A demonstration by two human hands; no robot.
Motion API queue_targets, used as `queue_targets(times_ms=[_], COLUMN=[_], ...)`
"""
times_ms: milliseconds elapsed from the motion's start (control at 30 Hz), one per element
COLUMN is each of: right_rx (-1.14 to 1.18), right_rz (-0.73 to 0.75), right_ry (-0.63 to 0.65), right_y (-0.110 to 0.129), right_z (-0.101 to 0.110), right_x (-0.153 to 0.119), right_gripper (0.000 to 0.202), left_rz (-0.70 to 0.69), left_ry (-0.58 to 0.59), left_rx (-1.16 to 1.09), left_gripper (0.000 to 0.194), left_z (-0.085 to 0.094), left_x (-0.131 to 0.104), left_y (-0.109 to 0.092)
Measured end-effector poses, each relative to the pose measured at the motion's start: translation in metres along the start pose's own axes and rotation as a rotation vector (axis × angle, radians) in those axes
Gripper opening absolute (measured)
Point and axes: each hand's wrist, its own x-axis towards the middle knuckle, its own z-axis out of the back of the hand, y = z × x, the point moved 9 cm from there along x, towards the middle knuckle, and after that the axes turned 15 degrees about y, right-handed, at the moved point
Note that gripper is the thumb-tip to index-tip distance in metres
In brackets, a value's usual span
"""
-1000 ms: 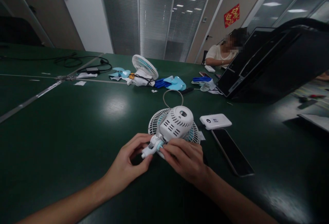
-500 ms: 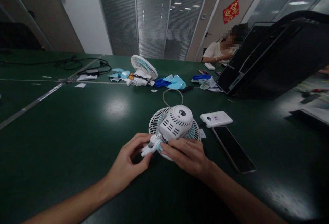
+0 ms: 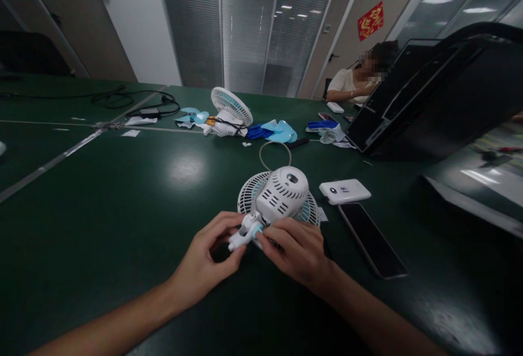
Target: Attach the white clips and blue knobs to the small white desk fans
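Note:
A small white fan lies face down on the green table, its slotted motor housing up and its round grille beneath. From the housing a white neck joint points toward me on the left. My left hand is closed around this joint, thumb on the near side and fingers on the far side. A light-blue knob sits on the joint's right side. My right hand pinches the knob with thumb and forefinger, the other fingers curled near the housing. The grille's near part is mostly hidden by my hands.
Right of the fan lie a white device and a black phone. Farther back are another fan, light-blue blades, gloves and black cables. A large black screen stands at right; a person sits behind.
My right hand's fingers have shifted and curled at the knob. Both hands stay on the fan's joint, and the fan lies nearly as before. The view has tilted slightly.

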Motion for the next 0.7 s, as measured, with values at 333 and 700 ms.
queue_targets(times_ms=[333,700], right_rx=[0.052,-0.056], right_rz=[0.183,-0.015], right_ry=[0.121,0.033], right_y=[-0.005,0.003], right_z=[0.000,-0.003], right_x=[-0.009,0.001], right_gripper=[0.036,0.008], left_rz=[0.032,0.011], left_ry=[-0.006,0.001], left_rx=[-0.013,0.024], left_gripper=[0.034,0.035], left_z=[0.001,0.000], left_x=[-0.001,0.000], left_y=[0.007,0.005])
